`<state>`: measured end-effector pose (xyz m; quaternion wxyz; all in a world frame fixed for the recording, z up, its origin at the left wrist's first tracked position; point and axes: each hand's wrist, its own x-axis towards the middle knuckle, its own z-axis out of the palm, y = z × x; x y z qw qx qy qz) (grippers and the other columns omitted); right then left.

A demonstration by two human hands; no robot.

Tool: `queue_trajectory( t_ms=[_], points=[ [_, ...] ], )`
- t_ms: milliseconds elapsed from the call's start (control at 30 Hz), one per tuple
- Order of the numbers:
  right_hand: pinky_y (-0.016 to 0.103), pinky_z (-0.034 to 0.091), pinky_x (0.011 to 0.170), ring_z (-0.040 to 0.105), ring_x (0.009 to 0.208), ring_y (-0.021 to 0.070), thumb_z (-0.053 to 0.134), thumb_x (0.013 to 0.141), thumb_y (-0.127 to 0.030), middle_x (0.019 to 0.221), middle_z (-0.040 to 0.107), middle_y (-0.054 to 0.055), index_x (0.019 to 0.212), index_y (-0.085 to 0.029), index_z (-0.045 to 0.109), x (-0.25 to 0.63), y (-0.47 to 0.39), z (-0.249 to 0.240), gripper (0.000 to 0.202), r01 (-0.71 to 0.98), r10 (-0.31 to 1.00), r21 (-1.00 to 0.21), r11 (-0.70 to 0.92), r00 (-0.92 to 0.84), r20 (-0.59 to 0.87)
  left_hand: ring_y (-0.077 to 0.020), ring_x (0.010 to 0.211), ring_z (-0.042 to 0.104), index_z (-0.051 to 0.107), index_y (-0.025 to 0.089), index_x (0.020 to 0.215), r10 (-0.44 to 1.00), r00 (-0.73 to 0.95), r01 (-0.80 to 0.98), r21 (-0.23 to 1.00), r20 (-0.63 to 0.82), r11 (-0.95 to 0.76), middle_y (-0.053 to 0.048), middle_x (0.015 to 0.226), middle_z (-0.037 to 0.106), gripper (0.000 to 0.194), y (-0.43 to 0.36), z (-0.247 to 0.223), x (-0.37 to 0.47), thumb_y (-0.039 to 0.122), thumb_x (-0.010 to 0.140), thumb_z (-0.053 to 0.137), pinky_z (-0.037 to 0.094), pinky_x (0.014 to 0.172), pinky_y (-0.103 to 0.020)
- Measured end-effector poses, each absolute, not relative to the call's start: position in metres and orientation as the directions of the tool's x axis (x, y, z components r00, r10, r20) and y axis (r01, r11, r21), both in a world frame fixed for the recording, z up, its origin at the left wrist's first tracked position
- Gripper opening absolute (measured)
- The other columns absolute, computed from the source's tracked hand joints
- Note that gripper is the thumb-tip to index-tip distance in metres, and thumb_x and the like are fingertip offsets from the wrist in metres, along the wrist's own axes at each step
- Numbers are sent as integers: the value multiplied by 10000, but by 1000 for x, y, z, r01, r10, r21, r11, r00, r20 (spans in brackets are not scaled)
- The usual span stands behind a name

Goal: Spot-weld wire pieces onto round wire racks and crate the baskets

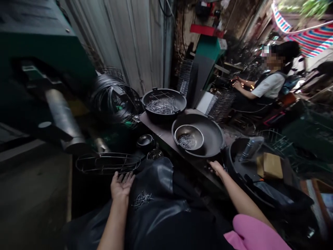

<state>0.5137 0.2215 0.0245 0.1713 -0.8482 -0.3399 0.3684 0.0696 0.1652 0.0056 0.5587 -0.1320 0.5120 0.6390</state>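
My left hand (121, 185) is palm up with its fingers spread, just below an oval wire frame (108, 163). Whether the fingertips touch the wire I cannot tell. The frame sits at a green machine (47, 45), below its metal cylinder (61, 111). A small heap of short metal wires (142, 199) lies on the dark apron (158, 215) over my lap. To the right, my right hand (216, 167) is at the table's edge, below a wide dark pan (212, 135), its fingers curled. What they hold, if anything, is too dark to make out.
A steel bowl (196, 133) of short wire pieces sits in the pan. Behind it stands another pan (164, 113) of wire parts. Wire coils (111, 93) lie left. At right, a large tub (231, 152) holds a cardboard box (270, 166). A co-worker (270, 83) sits near sparks.
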Motion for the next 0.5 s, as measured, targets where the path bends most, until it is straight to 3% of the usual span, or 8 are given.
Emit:
queue_trajectory(
  t_ms=[100, 167, 233, 300, 400, 500],
  points=[
    [263, 456, 576, 632, 692, 228, 605, 791, -301, 652, 625, 121, 695, -110, 571, 512, 222, 38, 216, 596, 752, -463, -656, 469, -463, -255, 1178, 460, 248, 175, 1342, 548, -322, -887, 448, -772, 110, -193, 1279, 400, 686, 174, 7, 72, 366, 752, 541, 448, 885, -453],
    [306, 455, 702, 628, 844, 268, 635, 762, -276, 772, 655, 146, 757, -113, 610, 504, 216, 50, 165, 785, 855, -372, -495, 365, -369, -265, 1201, 439, 233, 178, 1359, 547, -300, -908, 410, -782, 87, -199, 1295, 390, 701, 177, 8, 78, 404, 763, 523, 442, 886, -472],
    [323, 437, 775, 615, 906, 264, 624, 764, -271, 867, 668, 130, 839, -142, 637, 486, 210, 61, 150, 914, 947, -337, -226, 124, -298, -279, 1200, 440, 237, 167, 1364, 578, -269, -931, 362, -770, 49, -207, 1287, 402, 709, 179, 9, 86, 474, 775, 486, 440, 879, -491],
    [312, 435, 793, 619, 892, 238, 590, 786, -280, 894, 678, 87, 888, -178, 649, 455, 204, 68, 156, 885, 950, -465, 20, -162, -267, -289, 1178, 460, 257, 162, 1355, 623, -261, -942, 336, -737, 3, -208, 1275, 417, 737, 182, 7, 92, 551, 766, 468, 443, 868, -504],
    [282, 441, 814, 615, 897, 197, 539, 821, -266, 936, 674, 42, 963, -205, 640, 384, 197, 66, 186, 651, 812, -694, 307, -559, -165, -290, 1137, 494, 302, 164, 1328, 662, -275, -941, 336, -697, -38, -199, 1248, 439, 730, 184, 1, 94, 589, 758, 464, 441, 860, -520],
    [273, 446, 842, 600, 946, 183, 514, 843, -210, 1017, 648, 60, 1038, -184, 614, 302, 188, 50, 221, 446, 482, -657, 608, -864, -141, -275, 1111, 514, 331, 166, 1304, 648, -327, -924, 375, -688, -67, -188, 1224, 454, 702, 182, -2, 91, 568, 754, 496, 437, 875, -500]
  ],
)
